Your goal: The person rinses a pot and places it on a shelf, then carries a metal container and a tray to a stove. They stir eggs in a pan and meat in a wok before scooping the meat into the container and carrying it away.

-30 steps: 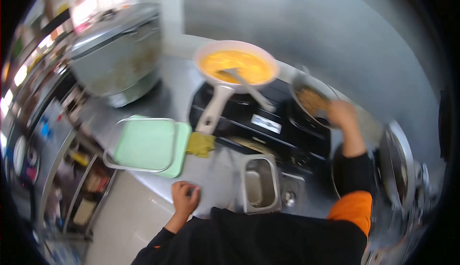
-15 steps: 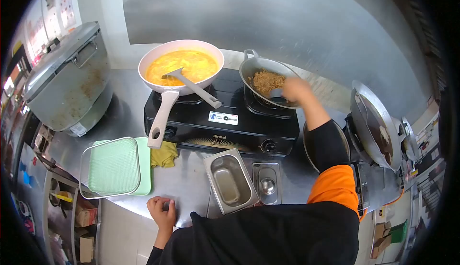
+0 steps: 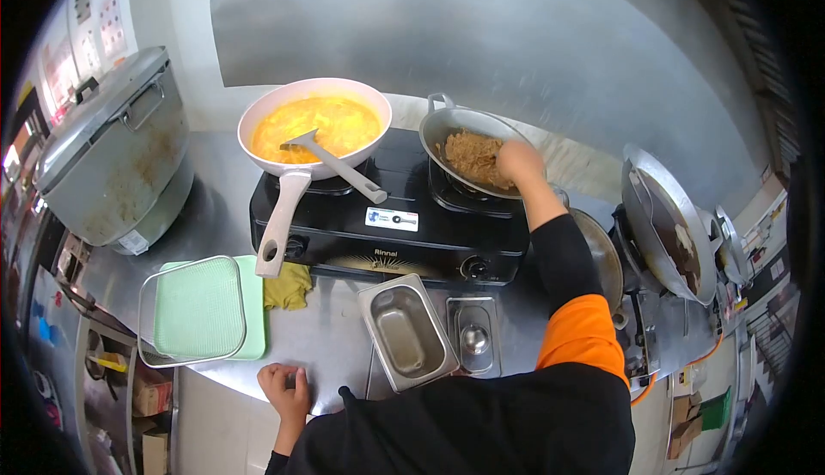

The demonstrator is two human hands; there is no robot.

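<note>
My right hand (image 3: pixel 520 163) is closed over the grey wok (image 3: pixel 436 124) on the right burner. It grips a grey spatula, whose blade is now hidden by the hand and the brown, crumbly food (image 3: pixel 468 155). On the left burner, a pale pink frying pan (image 3: pixel 247 136) holds yellow, egg-like liquid with partly set lumps. A grey slotted-looking turner (image 3: pixel 339 166) leans in it, its handle over the rim. Down at the counter's front edge, my left hand (image 3: pixel 285 392) rests with its fingers curled in loosely and nothing visible in them.
The black two-burner stove (image 3: pixel 344 247) carries both pans. In front are a steel container (image 3: pixel 404 333), a small steel lidded pan (image 3: pixel 474 339), a yellow-green cloth (image 3: pixel 288 286) and a wire basket on a green tray (image 3: pixel 258 329). A large pot (image 3: pixel 120 157) stands left; another wok (image 3: pixel 666 217) right.
My right hand has moved slightly lower and left within the wok, and the spatula blade visible before is now hidden. The brown food has shifted. My left hand stays at the counter edge.
</note>
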